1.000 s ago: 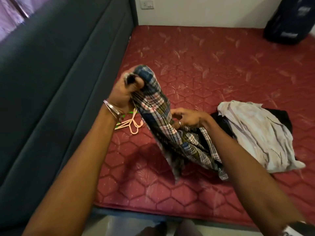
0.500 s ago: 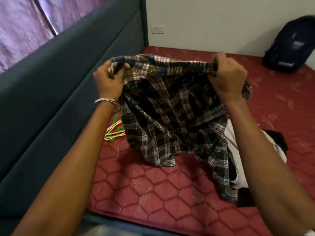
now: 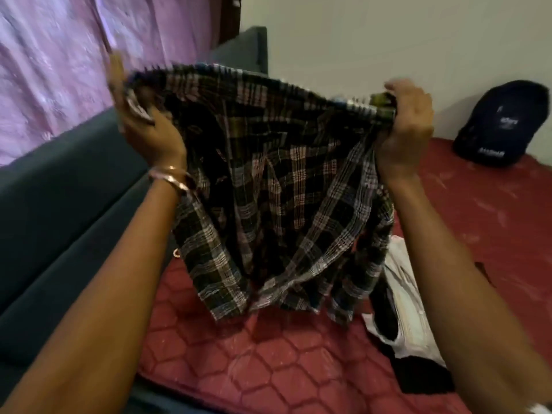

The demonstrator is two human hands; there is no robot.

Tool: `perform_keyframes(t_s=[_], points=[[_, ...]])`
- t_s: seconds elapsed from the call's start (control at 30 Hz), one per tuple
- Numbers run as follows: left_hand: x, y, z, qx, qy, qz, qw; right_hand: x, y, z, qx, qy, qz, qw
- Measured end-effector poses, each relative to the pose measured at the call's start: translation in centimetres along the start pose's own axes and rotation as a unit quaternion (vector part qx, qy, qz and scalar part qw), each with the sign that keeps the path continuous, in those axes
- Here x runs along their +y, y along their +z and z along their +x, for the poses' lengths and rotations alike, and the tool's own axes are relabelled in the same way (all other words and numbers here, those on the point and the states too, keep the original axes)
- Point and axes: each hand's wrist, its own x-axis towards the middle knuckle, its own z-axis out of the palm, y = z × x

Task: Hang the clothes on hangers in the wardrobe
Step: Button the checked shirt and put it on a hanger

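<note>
Since a moment ago the person is lifting the checked shirt [image 3: 268, 180] higher and pulling it wider, so it is now stretching out in the air in front of the pink curtain [image 3: 59, 70] and the wall. The left hand [image 3: 143, 127] is holding the shirt's top left edge, though the blur makes it hard to tell how its fingers are lying. The right hand [image 3: 406, 124] is curling its fingers tightly round the top right edge. Holding the shirt by two top spots is probably letting it hang flat, so the person can find the neck and shoulders for a hanger. The bottom of the shirt is dangling just above the red mattress [image 3: 268, 369], not resting on it. The other clothes [image 3: 403, 294] are lying in a pile on the mattress, partly behind the right arm. No hangers and no wardrobe are showing right now. The grey bed side [image 3: 59, 219] is standing close on the left, so there is little room that way. There is more open room to the right, toward the dark bag [image 3: 501, 124] by the wall.
</note>
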Motion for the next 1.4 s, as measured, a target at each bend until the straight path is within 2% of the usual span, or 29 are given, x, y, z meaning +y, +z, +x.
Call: perform_keyframes(t_s=[0.03, 0.07, 0.1, 0.13, 0.17, 0.2, 0.23, 0.27, 0.3, 0.33, 0.4, 0.43, 0.5, 0.6, 0.63, 0.7, 0.77, 0.83, 0.93, 1.03, 1.17, 1.27, 1.33, 1.4], points=[[-1.2, -1.5, -1.8, -0.073, 0.038, 0.032, 0.996, 0.4, -0.5, -2.3, -0.049, 0.006, 0.013, 0.999], [-2.9, -3.5, -3.7, -0.185, 0.038, 0.07, 0.979, 0.4, -1.4, -4.0, -0.155, 0.038, 0.053, 0.986], [-4.8, -5.9, -5.8, -0.326, -0.013, 0.118, 0.938, 0.5, -2.6, -6.1, -0.297, 0.142, 0.112, 0.938], [-6.4, -8.2, -7.3, -0.471, -0.077, 0.161, 0.864, 0.3, -4.0, -7.5, -0.455, 0.269, 0.17, 0.832], [-7.9, -10.6, -8.6, -0.587, -0.123, 0.184, 0.778, 0.7, -5.4, -8.8, -0.61, 0.335, 0.182, 0.695], [-8.9, -12.3, -9.3, -0.648, -0.162, 0.184, 0.721, 1.3, -6.4, -10.3, -0.73, 0.32, 0.174, 0.579], [-9.0, -13.8, -9.7, -0.664, -0.204, 0.172, 0.699, 2.1, -7.2, -11.5, -0.802, 0.275, 0.162, 0.506], [-8.5, -14.6, -9.4, -0.647, -0.253, 0.155, 0.703, 3.1, -7.6, -12.0, -0.835, 0.248, 0.162, 0.463], [-7.5, -15.3, -9.4, -0.618, -0.306, 0.125, 0.713, 3.5, -8.4, -11.8, -0.846, 0.248, 0.189, 0.432], [-6.6, -15.6, -8.9, -0.583, -0.355, 0.081, 0.726, 3.7, -9.0, -11.0, -0.838, 0.262, 0.227, 0.422], [-4.2, -15.8, -7.6, -0.521, -0.425, -0.014, 0.74, 3.8, -10.3, -8.5, -0.782, 0.301, 0.322, 0.441], [-3.3, -15.8, -6.9, -0.484, -0.452, -0.049, 0.748, 4.2, -10.5, -7.6, -0.739, 0.33, 0.361, 0.463], [-2.8, -14.7, -6.2, -0.437, -0.459, -0.044, 0.772, 4.5, -9.7, -7.0, -0.646, 0.381, 0.386, 0.538], [-4.6, -13.0, -8.0, -0.445, -0.311, 0.14, 0.828, 4.2, -6.3, -10.4, -0.596, 0.365, 0.279, 0.658], [-5.3, -12.4, -8.9, -0.439, -0.271, 0.184, 0.837, 3.7, -5.4, -11.9, -0.599, 0.358, 0.248, 0.672], [-7.1, -11.9, -10.2, -0.451, -0.232, 0.219, 0.833, 3.2, -4.2, -14.4, -0.606, 0.357, 0.24, 0.669], [-9.4, -11.2, -11.0, -0.48, -0.229, 0.228, 0.815, 3.7, -2.9, -16.0, -0.608, 0.358, 0.233, 0.669], [-11.7, -10.1, -11.6, -0.488, -0.261, 0.207, 0.807, 4.2, -1.6, -16.8, -0.605, 0.377, 0.225, 0.664], [-12.6, -7.1, -11.2, -0.504, -0.319, 0.185, 0.781, 5.5, 0.6, -15.9, -0.591, 0.437, 0.231, 0.637], [-14.5, -2.4, -10.4, -0.496, -0.36, 0.15, 0.776, 8.0, 3.9, -14.2, -0.533, 0.503, 0.251, 0.632], [-18.5, 6.5, -10.0, -0.48, -0.395, 0.062, 0.781, 12.0, 11.6, -13.7, -0.376, 0.577, 0.223, 0.69], [-21.6, 13.0, -11.2, -0.524, -0.35, 0.029, 0.776, 15.4, 18.3, -14.9, -0.269, 0.57, 0.163, 0.759], [-24.4, 15.5, -13.3, -0.562, -0.323, 0.035, 0.761, 17.1, 21.6, -18.1, -0.282, 0.551, 0.1, 0.779], [-28.1, 16.2, -17.0, -0.603, -0.327, 0.063, 0.725, 17.6, 23.3, -24.0, -0.351, 0.498, 0.002, 0.793]])
